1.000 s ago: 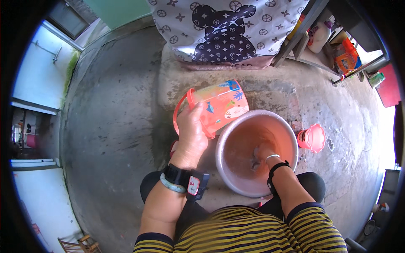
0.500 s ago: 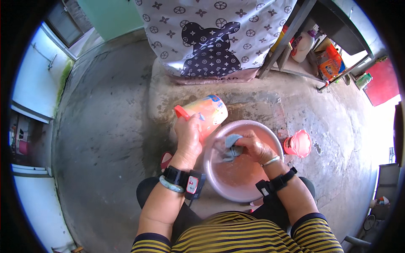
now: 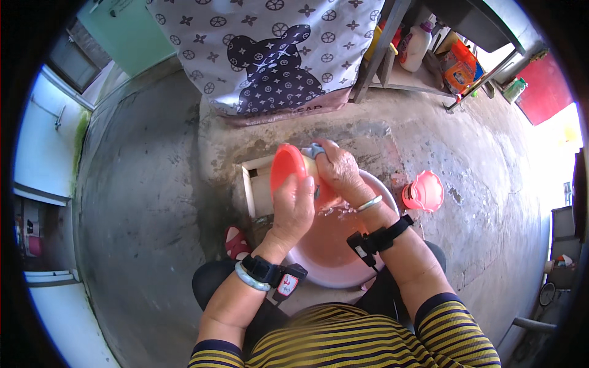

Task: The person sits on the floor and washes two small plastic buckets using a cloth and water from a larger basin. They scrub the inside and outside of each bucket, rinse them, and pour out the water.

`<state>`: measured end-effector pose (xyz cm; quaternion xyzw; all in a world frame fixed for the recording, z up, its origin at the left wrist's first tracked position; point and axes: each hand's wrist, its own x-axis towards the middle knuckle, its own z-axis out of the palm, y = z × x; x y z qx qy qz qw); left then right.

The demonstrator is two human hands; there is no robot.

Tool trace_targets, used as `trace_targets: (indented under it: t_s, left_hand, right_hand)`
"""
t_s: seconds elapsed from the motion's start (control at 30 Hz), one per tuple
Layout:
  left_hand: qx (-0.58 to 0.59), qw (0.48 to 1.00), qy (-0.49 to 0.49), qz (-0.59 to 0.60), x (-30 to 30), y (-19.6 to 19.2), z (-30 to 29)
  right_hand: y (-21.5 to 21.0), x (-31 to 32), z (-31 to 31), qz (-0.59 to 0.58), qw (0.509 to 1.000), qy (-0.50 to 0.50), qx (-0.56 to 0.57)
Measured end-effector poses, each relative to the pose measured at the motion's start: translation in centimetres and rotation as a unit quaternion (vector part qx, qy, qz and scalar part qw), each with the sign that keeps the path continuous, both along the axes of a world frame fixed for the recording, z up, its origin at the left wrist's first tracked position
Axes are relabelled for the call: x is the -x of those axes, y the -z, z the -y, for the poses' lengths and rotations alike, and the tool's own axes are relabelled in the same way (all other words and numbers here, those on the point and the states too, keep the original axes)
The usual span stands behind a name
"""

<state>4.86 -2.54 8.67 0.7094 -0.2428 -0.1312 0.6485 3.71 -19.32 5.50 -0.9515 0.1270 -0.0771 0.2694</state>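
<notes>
Concrete floor (image 3: pixel 141 184) — left hand (image 3: pixel 293 210) clamped on red bucket (image 3: pixel 284 167), right hand (image 3: pixel 341 168) holding blue-grey cloth (image 3: pixel 315 150) against it — best wiped over the basin (image 3: pixel 334 281).

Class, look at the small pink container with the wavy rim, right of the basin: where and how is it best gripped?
Probably pinch the pink container at the right-hand edge of its wavy rim, coming from above and right. The rim flares outward, offering an edge, its mouth is uncovered, and the basin crowds its left.
</notes>
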Motion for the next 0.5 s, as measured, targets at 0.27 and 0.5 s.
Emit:
trace_targets:
  t_s: [0.27, 0.5]
  left_hand:
    - [0.257, 0.889, -0.045, -0.378, -3.0, 1.2, -0.1]
    - [-0.018, 0.997, 0.066, 0.045, 0.4, 0.3, -0.8]
  right_hand:
    - [-1.1, 3.0, -7.9, 0.215, 0.975, -0.044, -0.010]
    - [2.3, 0.0, -0.1, 0.065, 0.995, -0.049, 0.050]
